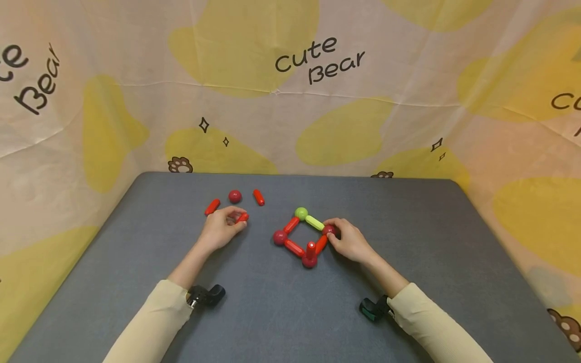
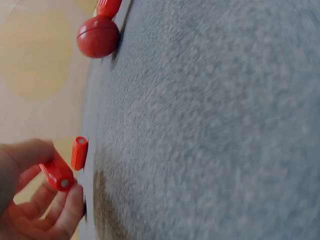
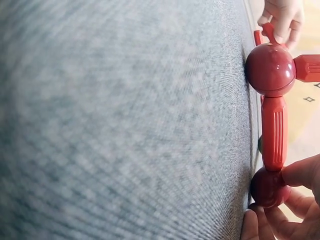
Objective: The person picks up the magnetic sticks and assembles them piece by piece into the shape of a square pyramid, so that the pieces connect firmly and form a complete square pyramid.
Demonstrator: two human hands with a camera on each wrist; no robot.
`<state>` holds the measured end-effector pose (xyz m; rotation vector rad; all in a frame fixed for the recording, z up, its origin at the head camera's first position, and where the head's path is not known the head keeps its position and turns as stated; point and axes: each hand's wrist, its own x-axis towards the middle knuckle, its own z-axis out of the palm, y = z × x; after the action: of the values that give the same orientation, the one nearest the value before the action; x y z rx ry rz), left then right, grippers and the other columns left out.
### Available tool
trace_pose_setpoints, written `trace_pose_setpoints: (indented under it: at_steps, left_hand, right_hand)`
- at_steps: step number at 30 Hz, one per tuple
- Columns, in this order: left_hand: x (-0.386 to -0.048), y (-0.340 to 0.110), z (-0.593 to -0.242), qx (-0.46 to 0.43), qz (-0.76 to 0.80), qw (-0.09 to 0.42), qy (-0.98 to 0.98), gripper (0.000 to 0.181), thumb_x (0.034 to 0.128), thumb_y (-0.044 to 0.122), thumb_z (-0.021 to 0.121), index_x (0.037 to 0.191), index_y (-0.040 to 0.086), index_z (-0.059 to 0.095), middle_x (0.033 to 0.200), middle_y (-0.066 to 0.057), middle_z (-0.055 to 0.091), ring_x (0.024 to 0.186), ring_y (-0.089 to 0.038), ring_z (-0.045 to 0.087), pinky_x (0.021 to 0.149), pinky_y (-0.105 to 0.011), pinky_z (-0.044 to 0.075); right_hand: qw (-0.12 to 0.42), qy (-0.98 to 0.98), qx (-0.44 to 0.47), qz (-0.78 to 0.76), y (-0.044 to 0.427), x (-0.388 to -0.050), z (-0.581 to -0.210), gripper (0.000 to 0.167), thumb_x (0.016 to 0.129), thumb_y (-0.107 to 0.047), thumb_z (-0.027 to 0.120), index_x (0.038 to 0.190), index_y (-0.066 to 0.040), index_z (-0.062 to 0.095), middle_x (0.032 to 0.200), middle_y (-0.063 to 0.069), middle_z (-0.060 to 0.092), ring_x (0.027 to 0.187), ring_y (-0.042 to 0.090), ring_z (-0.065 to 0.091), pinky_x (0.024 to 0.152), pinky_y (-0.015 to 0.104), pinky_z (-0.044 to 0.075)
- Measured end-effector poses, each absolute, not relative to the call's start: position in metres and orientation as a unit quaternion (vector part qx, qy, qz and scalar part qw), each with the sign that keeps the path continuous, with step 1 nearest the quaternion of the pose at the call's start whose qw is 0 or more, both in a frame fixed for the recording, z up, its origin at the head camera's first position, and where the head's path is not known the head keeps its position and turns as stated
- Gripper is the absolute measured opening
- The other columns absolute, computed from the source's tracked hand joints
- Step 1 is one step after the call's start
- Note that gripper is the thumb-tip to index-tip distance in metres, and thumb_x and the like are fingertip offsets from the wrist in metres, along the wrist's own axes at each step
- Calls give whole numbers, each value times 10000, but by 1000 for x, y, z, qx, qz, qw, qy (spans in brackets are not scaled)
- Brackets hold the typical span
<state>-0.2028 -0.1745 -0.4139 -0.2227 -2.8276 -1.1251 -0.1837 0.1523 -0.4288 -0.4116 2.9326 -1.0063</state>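
My left hand pinches a short red rod between thumb and fingers, just above the table; the left wrist view shows a pale metallic dot on the rod's end. My right hand grips the dark red ball at the right corner of a four-sided frame of rods and balls. That frame has a green ball at the back, a light green rod and red rods along its sides. From its front ball another red rod stands upright.
Near my left hand lie a loose red rod, a dark red ball and a further red rod. The grey table ends at a patterned cloth behind. A small black device sits on each wrist.
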Motion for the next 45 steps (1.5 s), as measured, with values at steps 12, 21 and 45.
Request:
trace_pose_setpoints:
  at_steps: [12, 21, 45]
  left_hand:
    - [-197, -150, -413, -135, -424, 51, -894, 287, 828, 119, 666, 1110, 101, 619, 1018, -92, 635, 847, -229, 641, 745, -389, 506]
    - [-192, -132, -413, -156, -454, 53, -876, 274, 807, 108, 699, 1074, 95, 634, 1002, -55, 635, 876, -215, 645, 748, -332, 531]
    - [-187, -101, -417, -169, -498, 45, -849, 238, 772, 59, 720, 986, 111, 632, 934, -41, 652, 838, -163, 659, 712, -249, 532]
  right_hand:
    - [10, 938, -128, -323, 152, -184, -429, 295, 858, -105, 589, 1150, -60, 597, 1017, 112, 592, 869, 228, 542, 796, 414, 459]
    - [9, 937, -126, -325, 152, -184, -430, 288, 863, -103, 584, 1148, -63, 596, 1031, 117, 593, 880, 237, 549, 803, 422, 457]
    - [2, 938, -132, -321, 152, -184, -431, 287, 861, -105, 585, 1143, -57, 597, 1027, 114, 599, 879, 228, 544, 789, 420, 451]
